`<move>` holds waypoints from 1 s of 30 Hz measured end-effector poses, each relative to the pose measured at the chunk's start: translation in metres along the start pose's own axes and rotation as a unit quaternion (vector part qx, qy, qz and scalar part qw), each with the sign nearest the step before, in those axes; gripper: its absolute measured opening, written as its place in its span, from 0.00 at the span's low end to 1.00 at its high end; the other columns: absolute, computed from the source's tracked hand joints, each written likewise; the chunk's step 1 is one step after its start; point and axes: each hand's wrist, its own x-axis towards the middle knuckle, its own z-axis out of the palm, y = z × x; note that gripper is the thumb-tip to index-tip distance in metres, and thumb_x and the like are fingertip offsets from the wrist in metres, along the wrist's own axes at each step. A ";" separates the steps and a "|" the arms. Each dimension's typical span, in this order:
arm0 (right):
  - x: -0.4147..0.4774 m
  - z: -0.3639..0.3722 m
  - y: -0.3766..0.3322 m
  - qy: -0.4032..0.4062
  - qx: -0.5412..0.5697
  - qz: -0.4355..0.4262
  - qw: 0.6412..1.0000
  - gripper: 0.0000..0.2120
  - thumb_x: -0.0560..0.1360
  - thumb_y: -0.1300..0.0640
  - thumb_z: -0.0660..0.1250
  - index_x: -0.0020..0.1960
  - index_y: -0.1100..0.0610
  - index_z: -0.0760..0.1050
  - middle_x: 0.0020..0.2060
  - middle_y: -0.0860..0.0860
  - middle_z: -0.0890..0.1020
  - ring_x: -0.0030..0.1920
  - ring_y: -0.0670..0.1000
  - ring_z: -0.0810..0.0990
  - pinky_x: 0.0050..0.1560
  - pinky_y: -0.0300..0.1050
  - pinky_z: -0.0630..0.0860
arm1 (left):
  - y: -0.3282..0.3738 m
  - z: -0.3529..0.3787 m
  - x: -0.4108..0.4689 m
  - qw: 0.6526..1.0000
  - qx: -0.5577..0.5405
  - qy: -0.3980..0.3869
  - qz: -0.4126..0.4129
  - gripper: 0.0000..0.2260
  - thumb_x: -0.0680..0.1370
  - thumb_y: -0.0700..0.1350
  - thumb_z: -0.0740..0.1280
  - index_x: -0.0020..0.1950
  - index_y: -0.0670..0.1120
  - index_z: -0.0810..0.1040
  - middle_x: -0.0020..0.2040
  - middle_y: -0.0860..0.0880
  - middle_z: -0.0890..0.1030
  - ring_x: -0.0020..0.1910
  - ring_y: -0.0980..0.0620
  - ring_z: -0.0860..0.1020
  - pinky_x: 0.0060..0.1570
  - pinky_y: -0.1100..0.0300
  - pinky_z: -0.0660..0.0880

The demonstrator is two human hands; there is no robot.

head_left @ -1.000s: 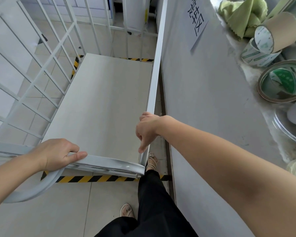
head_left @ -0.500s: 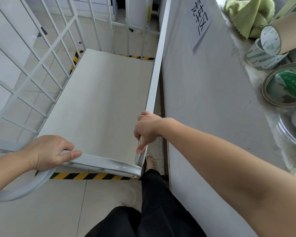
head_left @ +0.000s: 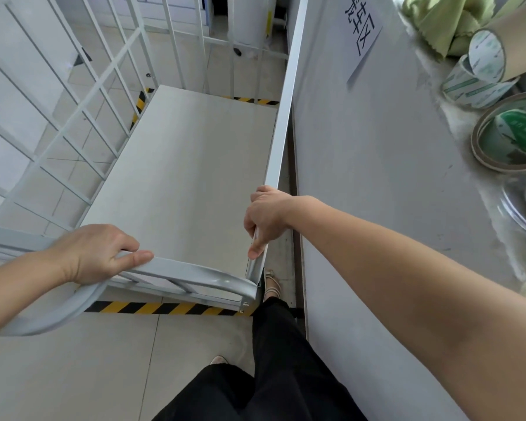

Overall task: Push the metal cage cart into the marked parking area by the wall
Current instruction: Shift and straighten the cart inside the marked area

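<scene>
Cage cart (head_left: 182, 177) long axis lies parallel to wall (head_left: 377, 183); rails are gripped by left hand (head_left: 99, 253) and right hand (head_left: 266, 218); wall sign (head_left: 360, 28) writing unreadable.

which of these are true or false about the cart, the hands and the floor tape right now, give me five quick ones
1. The left hand grips the cart's near rail. True.
2. The right hand rests flat on the wall. False: it is closed around the cart's right upright bar.
3. The cart's floor panel carries boxes. False: nothing lies on it.
4. Black and yellow tape shows on the floor just below the cart's near edge. True.
5. The tape rolls lie inside the cart. False: they sit on the ledge at the right, beside a green cloth.
</scene>
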 end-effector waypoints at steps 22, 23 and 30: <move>0.013 -0.011 -0.018 -0.126 -0.065 0.035 0.989 0.23 0.67 0.30 0.65 0.45 0.50 0.77 0.47 0.47 0.80 0.56 0.52 0.69 0.66 0.50 0.60 | 0.008 -0.008 -0.007 0.999 -0.003 -0.022 -0.050 0.38 0.60 0.78 0.31 0.31 0.49 0.64 0.30 0.51 0.70 0.29 0.52 0.67 0.29 0.55 0.61; 0.014 -0.015 -0.027 -0.150 -0.050 0.042 0.987 0.24 0.69 0.32 0.64 0.49 0.51 0.77 0.51 0.48 0.80 0.58 0.53 0.71 0.65 0.50 0.63 | 0.008 -0.007 -0.007 0.998 0.000 -0.018 -0.057 0.37 0.62 0.78 0.34 0.32 0.49 0.64 0.31 0.51 0.71 0.29 0.52 0.67 0.30 0.55 0.62; 0.055 -0.062 -0.138 -0.058 0.163 0.032 0.984 0.21 0.82 0.44 0.49 0.62 0.56 0.73 0.61 0.54 0.77 0.59 0.57 0.75 0.55 0.50 0.69 | -0.026 -0.020 -0.030 0.998 0.031 0.016 -0.045 0.28 0.74 0.71 0.49 0.46 0.49 0.74 0.45 0.52 0.78 0.46 0.47 0.75 0.48 0.53 0.68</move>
